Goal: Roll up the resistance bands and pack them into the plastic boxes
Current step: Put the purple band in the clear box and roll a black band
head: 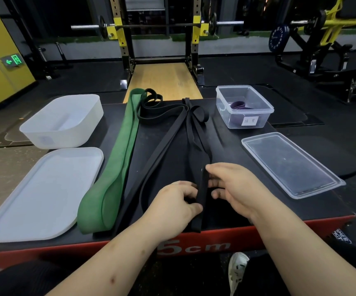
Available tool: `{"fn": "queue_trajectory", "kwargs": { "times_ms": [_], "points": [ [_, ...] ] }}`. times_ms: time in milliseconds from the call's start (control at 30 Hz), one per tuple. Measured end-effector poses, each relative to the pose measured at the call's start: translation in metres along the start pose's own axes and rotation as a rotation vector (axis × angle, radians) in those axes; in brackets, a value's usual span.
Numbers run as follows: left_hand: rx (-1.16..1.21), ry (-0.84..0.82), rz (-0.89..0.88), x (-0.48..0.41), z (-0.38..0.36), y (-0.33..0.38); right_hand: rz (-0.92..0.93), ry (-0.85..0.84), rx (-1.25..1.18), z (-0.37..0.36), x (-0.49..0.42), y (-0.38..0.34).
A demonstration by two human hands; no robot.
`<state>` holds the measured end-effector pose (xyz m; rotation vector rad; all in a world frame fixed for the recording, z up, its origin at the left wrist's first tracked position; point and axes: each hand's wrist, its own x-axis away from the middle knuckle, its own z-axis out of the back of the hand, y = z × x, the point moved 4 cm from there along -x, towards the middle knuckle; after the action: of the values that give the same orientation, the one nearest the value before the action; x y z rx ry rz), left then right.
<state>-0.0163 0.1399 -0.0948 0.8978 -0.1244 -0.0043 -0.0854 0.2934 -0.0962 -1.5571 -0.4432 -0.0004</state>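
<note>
Several black resistance bands (pixel 170 133) lie stretched along a black-topped plyo box (pixel 247 201). A wide green band (pixel 117 159) lies to their left. My left hand (pixel 177 204) and my right hand (pixel 234 184) both pinch the near end of one black band (pixel 200 201) close to the box's front edge. A small clear plastic box (pixel 244 107) at the back right holds a rolled purple band (pixel 238 105). A large frosted plastic box (pixel 62 121) stands empty at the back left.
A frosted lid (pixel 42 195) lies at the front left and a clear lid (pixel 290 165) at the right. A squat rack with a barbell (pixel 158 25) stands beyond the box. My shoe (pixel 237 272) shows below the red front panel.
</note>
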Motion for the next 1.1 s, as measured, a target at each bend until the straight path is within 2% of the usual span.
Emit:
{"fn": "queue_trajectory", "kwargs": {
  "times_ms": [100, 167, 267, 433, 567, 700, 1000, 1100],
  "points": [
    [-0.050, 0.009, -0.007, 0.000, 0.000, 0.002, 0.064, 0.220, 0.466, 0.013, -0.005, 0.001],
    [-0.067, 0.030, -0.005, 0.000, 0.000, 0.004, 0.051, 0.302, 0.561, 0.015, -0.007, -0.001],
    [-0.091, 0.019, 0.016, 0.002, 0.001, 0.005, 0.076, 0.318, 0.570, 0.012, -0.006, -0.004],
    [-0.200, -0.015, -0.066, 0.006, -0.001, 0.014, 0.191, 0.254, 0.842, 0.005, -0.007, -0.008],
    [-0.307, -0.071, -0.090, 0.004, 0.002, 0.015, 0.202, 0.187, 0.902, 0.002, -0.017, -0.010],
    [-0.390, -0.118, -0.101, -0.003, 0.004, 0.017, 0.185, 0.193, 0.949, 0.010, -0.043, -0.015],
    [-0.421, -0.167, -0.214, -0.010, 0.006, 0.010, 0.119, 0.180, 0.967, 0.028, -0.094, -0.047],
    [-0.426, -0.182, -0.226, -0.013, 0.006, 0.007, 0.041, 0.182, 1.070, 0.026, -0.109, -0.051]
  ]
}}
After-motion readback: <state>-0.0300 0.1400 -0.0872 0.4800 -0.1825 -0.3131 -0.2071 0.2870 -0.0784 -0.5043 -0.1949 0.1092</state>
